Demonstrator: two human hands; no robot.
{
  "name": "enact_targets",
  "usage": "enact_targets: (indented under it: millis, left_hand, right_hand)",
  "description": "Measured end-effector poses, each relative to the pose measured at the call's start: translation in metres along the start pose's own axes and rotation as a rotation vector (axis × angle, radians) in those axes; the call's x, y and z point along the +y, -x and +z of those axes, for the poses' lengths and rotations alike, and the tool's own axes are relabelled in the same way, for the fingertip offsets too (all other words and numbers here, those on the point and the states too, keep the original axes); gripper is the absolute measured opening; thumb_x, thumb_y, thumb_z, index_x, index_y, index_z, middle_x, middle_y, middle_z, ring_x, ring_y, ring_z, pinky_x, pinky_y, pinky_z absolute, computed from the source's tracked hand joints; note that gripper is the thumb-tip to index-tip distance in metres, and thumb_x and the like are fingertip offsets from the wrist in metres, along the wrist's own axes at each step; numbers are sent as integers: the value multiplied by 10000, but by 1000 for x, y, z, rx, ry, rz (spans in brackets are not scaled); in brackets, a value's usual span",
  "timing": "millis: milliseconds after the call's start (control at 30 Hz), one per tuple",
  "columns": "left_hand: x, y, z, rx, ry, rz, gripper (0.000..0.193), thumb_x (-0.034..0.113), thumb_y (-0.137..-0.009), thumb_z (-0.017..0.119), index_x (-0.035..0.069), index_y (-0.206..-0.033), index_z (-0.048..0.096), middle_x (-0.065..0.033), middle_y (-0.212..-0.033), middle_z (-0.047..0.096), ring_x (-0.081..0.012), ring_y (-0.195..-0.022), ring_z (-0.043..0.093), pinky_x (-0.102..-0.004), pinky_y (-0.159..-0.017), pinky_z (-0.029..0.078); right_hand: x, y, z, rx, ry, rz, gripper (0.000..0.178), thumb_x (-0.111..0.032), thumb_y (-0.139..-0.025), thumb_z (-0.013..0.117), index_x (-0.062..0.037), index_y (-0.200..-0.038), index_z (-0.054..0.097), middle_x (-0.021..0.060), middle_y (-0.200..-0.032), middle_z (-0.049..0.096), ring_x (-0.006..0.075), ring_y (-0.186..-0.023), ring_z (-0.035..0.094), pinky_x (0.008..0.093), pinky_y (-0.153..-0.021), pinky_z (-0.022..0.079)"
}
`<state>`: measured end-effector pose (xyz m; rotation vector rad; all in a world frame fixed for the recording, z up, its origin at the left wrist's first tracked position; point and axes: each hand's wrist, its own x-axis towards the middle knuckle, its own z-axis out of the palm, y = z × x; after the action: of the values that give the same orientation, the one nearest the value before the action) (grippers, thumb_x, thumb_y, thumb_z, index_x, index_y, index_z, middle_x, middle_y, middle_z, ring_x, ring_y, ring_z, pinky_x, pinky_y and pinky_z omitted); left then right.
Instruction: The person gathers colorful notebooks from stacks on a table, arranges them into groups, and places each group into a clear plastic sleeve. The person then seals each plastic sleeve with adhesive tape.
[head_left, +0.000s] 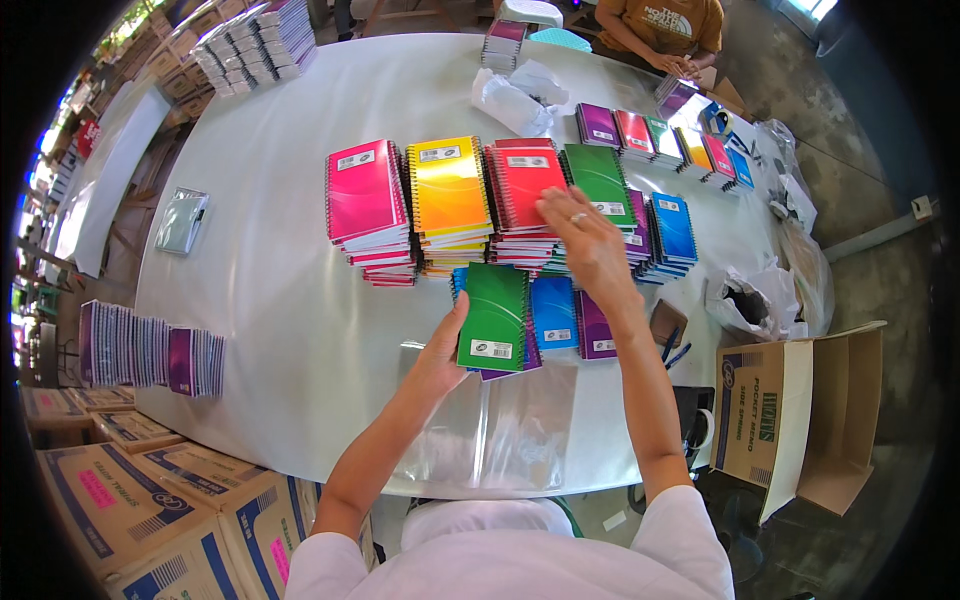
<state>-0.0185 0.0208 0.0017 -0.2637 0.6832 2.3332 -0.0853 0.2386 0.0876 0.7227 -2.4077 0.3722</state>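
Observation:
My left hand (pixel 447 335) grips a green spiral notebook (pixel 492 315) by its left edge. Blue and purple covers peek out from beneath that notebook. Up on a stack of red spiral notebooks (pixel 527 185), my right hand (pixel 588 240) rests its stretched fingers at the top cover's right edge; the thumb is hidden. Pink (pixel 365 190) and yellow (pixel 447 190) notebook stacks stand left of the red one. To its right are green notebooks (pixel 600 185) and blue notebooks (pixel 674 225), with purple ones between. A blue notebook (pixel 553 312) and a purple notebook (pixel 597 328) lie between my forearms.
Clear plastic sleeves (pixel 485 430) lie at the table's near edge. An open carton (pixel 765 420) stands right, below plastic bags (pixel 765 300). Closed cartons (pixel 130 510) are lower left. Notebook rows (pixel 150 347) sit on the left edge. Another person (pixel 660 30) works at the far right.

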Motion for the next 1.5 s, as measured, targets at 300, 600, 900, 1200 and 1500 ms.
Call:
enact_targets:
  millis: [300,600,900,1200,1500]
  left_hand:
    - [12,24,-8,-23,115,40,589,410,-887,640,68,-1331,457,-124,-1245,583,-240,-1106,603,-431,-966,486]
    - [34,48,-32,81,11,93,584,412,-913,603,42,-1337,447,-126,-1303,551,-222,-1160,572,-413,-997,465]
    - [48,59,-60,-89,127,29,856,682,-837,491,37,-1391,392,-120,-1366,506,-237,-1204,542,-420,-1015,447]
    - [65,95,-69,105,27,162,529,214,-828,690,10,-1275,494,-134,-1195,612,-230,-1065,619,-378,-946,495]
    - [45,70,-102,65,46,197,931,779,-813,385,54,-1396,407,-130,-1308,552,-271,-1213,531,-411,-1021,443]
  right_hand:
    - [-105,25,-30,-272,-377,-60,334,-24,-736,711,-41,-1068,672,97,-1177,648,278,-1144,586,464,-1023,427]
    - [-50,-51,46,-66,-73,-184,298,25,-740,621,-26,-1033,648,98,-1078,676,241,-1060,625,428,-1053,394]
    - [-80,-100,-14,-350,-1090,-312,267,97,-734,618,-67,-922,716,56,-1065,691,243,-1087,580,383,-1000,401]
    - [-117,-97,96,-55,-239,-153,536,3,-727,674,-59,-1250,573,124,-1231,617,263,-1279,477,460,-1118,316]
    - [-160,-23,59,10,-170,-215,483,-21,-713,623,-29,-1195,597,127,-1220,619,250,-1164,581,506,-1093,355]
